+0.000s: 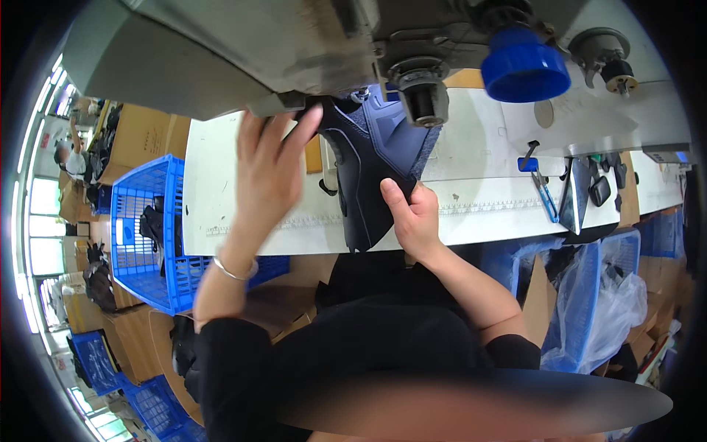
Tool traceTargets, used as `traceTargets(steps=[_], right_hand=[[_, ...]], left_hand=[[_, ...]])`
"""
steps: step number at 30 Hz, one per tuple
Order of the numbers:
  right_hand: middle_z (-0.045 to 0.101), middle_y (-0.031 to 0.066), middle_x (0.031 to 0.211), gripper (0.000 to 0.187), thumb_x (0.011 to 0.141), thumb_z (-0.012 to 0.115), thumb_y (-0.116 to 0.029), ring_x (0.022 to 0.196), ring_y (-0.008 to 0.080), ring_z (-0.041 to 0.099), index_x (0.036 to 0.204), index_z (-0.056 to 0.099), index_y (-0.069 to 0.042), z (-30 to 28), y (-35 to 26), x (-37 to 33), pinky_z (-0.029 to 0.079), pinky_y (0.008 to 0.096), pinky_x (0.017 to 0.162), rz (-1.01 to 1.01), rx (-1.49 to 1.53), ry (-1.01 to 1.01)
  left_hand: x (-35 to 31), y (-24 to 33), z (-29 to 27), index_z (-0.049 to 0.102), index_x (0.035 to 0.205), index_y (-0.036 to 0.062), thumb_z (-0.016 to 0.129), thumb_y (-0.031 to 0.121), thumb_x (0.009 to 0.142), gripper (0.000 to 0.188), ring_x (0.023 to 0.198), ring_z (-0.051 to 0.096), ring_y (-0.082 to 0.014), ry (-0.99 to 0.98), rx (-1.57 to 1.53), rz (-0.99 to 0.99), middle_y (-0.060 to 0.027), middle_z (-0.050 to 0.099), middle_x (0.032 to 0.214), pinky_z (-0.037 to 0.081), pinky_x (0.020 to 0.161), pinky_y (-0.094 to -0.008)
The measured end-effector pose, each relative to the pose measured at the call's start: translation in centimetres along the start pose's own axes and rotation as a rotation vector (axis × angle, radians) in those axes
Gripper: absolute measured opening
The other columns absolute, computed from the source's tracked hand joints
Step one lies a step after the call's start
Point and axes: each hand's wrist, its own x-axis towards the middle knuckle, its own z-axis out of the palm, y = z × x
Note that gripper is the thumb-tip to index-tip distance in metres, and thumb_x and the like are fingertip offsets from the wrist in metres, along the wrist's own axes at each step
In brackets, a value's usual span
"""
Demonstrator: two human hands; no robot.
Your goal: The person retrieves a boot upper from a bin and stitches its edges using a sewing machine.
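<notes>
A black and blue-grey sewn piece (368,193), which looks like a shoe upper, lies on the white table (479,221) with its far end under the sewing machine (221,59). My right hand (418,221) grips its near right edge, thumb on top and fingers underneath. My left hand (272,166), smeared by motion, is at the piece's far left side with its fingers stretched out and apart. Whether those fingertips touch the piece, I cannot tell. The machine's head hides the far end of the piece and the stitching spot.
Right of the piece, blue-handled snips (546,197) and small dark items (600,190) lie on the table. A blue plastic crate (173,243) stands at the left. Another blue crate with clear plastic (611,309) sits below right. Cardboard boxes (143,144) fill the far left.
</notes>
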Motion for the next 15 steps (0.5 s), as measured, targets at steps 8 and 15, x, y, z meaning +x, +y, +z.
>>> traceTargets(steps=[8, 15], right_hand=[[0.056, 0.0091, 0.081, 0.017, 0.086, 0.055, -0.008, 0.075, 0.0244, 0.053, 0.101, 0.059, -0.001, -4.1, -1.5, 1.8, 0.041, 0.0347, 0.070, -0.441, -0.399, 0.199], [0.062, 0.0024, 0.113, 0.039, 0.068, 0.060, 0.005, 0.114, 0.0257, 0.054, 0.105, 0.064, -0.010, -5.4, -4.5, 8.0, 0.043, 0.0402, 0.097, -0.960, -0.975, 0.008]], left_hand=[[-4.3, 10.5, 1.9, 0.029, 0.141, -0.0014, 0.065, 0.058, 0.075, 0.096, 0.136, 0.022, -0.0465, -0.101, -0.370, -0.228, -0.0273, 0.025, 0.146, 0.018, 0.110, -0.0562], [-6.2, 11.5, 2.9, 0.054, 0.123, -0.0052, 0.053, -0.012, 0.069, 0.054, 0.125, 0.044, -0.0455, 0.051, -0.296, -0.259, -0.0264, 0.047, 0.133, 0.040, 0.101, -0.0472]])
